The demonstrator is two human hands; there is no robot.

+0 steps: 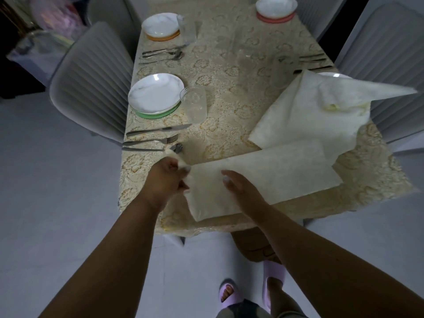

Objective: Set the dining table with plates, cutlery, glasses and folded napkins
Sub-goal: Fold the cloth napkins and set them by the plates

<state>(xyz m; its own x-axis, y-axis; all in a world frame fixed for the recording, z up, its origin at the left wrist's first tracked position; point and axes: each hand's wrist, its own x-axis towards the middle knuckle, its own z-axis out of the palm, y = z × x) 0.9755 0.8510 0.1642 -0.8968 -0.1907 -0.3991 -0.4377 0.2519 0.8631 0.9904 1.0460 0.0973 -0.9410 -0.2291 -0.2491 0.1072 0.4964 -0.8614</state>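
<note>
Patterned cloth covers the bench; a folded napkin lies lengthwise rightward from the left hand pinching its near-left end, the right hand flat on top.

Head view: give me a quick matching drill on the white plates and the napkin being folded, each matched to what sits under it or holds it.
Column one:
1. near-left white marbled plate
2. far-left white plate
3. far-right white bowl-like plate
4. long cream folded napkin

Column two:
A. on an orange underplate
B. left hand pinches its end, right hand lies flat on it
C. on a green underplate
D. on a pink underplate

Pairs: 1-C, 2-A, 3-D, 4-B
</note>
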